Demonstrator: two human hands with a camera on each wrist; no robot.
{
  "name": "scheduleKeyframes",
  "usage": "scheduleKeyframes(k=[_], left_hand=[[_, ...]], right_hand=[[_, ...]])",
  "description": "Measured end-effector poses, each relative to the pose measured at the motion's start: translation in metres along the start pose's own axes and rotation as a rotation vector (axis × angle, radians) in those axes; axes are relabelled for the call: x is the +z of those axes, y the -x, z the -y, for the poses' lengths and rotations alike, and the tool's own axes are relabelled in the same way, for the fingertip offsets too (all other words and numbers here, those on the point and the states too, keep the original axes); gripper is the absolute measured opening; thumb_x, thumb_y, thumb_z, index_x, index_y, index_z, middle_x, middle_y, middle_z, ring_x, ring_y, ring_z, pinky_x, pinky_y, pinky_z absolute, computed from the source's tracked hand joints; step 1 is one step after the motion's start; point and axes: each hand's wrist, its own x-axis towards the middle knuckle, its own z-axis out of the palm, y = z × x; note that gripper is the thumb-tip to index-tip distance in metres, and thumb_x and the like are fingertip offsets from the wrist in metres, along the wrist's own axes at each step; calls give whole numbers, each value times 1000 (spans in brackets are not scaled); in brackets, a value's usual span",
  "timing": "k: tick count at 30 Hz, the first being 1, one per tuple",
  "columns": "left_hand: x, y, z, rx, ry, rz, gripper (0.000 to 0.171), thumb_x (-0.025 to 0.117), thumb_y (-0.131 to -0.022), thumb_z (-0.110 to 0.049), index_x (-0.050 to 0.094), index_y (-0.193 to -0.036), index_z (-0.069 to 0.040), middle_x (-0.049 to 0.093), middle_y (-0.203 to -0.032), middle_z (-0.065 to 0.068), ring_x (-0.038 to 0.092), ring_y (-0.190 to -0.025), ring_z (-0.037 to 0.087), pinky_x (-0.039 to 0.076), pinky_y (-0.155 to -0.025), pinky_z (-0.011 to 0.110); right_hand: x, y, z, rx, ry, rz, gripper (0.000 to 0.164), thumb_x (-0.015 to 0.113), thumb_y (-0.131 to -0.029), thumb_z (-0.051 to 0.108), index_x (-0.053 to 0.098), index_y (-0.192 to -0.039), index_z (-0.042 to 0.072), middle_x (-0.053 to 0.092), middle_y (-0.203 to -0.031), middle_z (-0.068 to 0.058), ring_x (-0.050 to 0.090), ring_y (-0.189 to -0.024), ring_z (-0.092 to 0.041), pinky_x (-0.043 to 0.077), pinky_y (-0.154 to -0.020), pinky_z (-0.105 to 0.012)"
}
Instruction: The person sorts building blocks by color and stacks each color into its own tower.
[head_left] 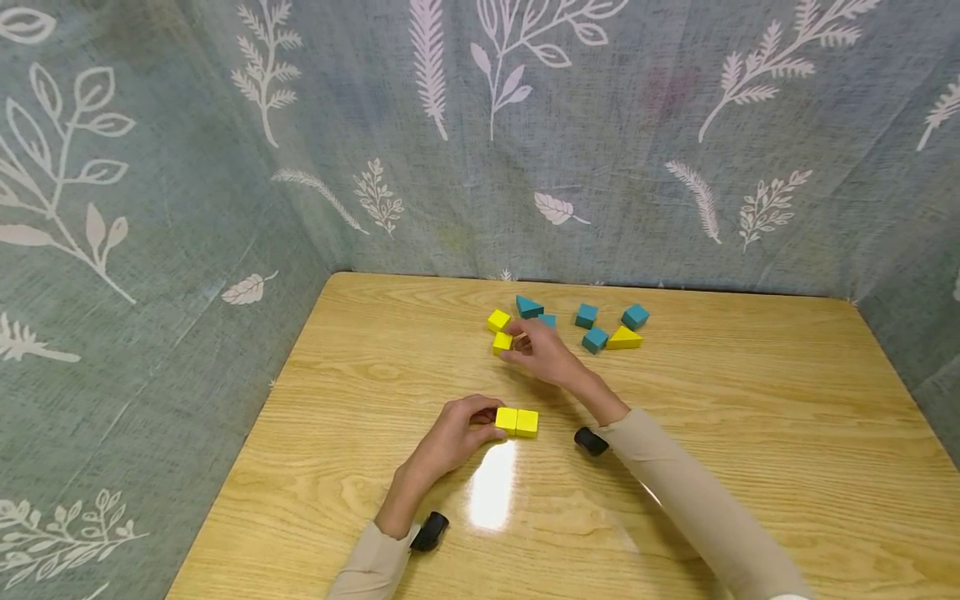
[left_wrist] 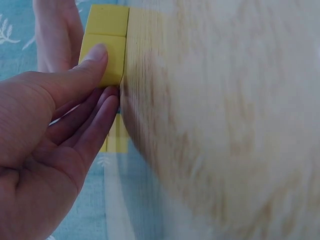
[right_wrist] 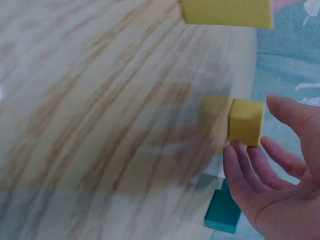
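Two yellow cubes stand side by side, touching, near the middle of the table. My left hand point(head_left: 450, 433) pinches the left cube point(head_left: 506, 422) between thumb and fingers; the right cube point(head_left: 527, 423) adjoins it. Farther back, my right hand point(head_left: 550, 354) reaches around another yellow cube point(right_wrist: 246, 122). In the right wrist view the thumb stands apart from that cube, while the fingertips point(right_wrist: 237, 147) are at its lower edge. One more yellow cube point(head_left: 498, 321) sits just behind it. A teal block point(head_left: 547, 320) is partly hidden by the right hand.
A teal triangular block point(head_left: 529, 307) lies behind the right hand. To its right are teal cubes point(head_left: 587, 315) and a yellow triangular block point(head_left: 626, 338). Patterned cloth point(head_left: 465, 192) hangs along the back edge of the wooden table point(head_left: 750, 375). Black devices point(head_left: 431, 532) sit at both wrists.
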Motion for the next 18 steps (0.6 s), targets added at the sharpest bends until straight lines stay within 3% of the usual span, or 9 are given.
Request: scheduleKeyframes(k=[9, 18], left_hand=[[1, 0, -1, -10, -5, -7, 36, 77, -91, -3, 68, -125, 3, 69, -117, 12, 70, -102, 23, 58, -89, 29], [2, -1, 0, -18, -7, -12, 35, 77, -90, -4, 69, -124, 2, 70, -117, 11, 69, -102, 22, 58, -89, 30]], right_hand=[[4, -5, -5, 15, 37, -10, 37, 73, -96, 7, 61, -130, -3, 64, -120, -19, 65, -105, -30, 56, -90, -40], [-2, 4, -4, 5, -3, -51, 32, 76, -93, 6, 64, -121, -3, 66, -117, -18, 67, -106, -31, 59, -90, -39]])
